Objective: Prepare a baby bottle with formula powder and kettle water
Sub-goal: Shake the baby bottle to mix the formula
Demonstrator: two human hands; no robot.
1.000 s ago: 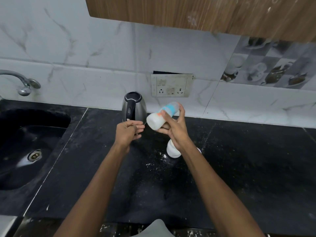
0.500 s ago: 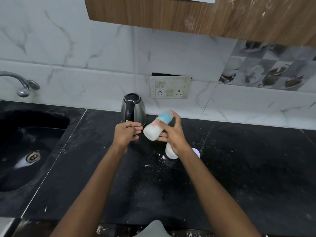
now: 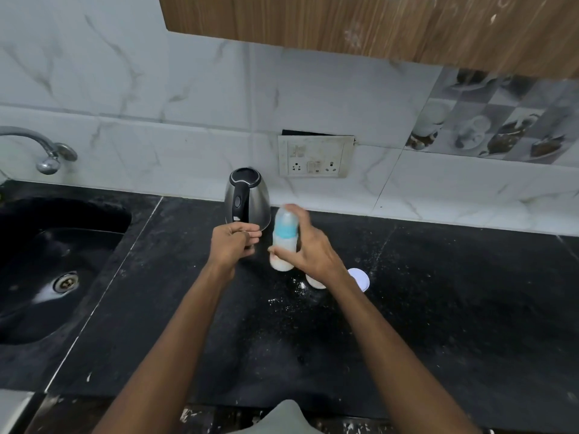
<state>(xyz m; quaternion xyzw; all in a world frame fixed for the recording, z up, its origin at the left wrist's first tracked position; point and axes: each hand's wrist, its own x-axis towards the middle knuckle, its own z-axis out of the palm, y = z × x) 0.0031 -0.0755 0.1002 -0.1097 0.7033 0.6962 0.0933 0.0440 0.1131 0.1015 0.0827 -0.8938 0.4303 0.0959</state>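
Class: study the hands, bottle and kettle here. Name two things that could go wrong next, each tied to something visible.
1. The right hand grips the baby bottle, which looks motion-blurred; a loose cap could leak milky liquid.
2. The left hand sits against the kettle base; if hot, it may burn.
3. Spilled powder on the counter could make it slippery.

The black counter [image 3: 454,308] lies bare to the right and toward the near edge. At its middle back, the kettle [image 3: 249,198], the bottle [image 3: 284,242], both hands, a white container [image 3: 315,281] and its lid [image 3: 360,278] crowd together. The sink [image 3: 47,261] opens on the left; a cabinet [image 3: 376,23] overhangs the wall.
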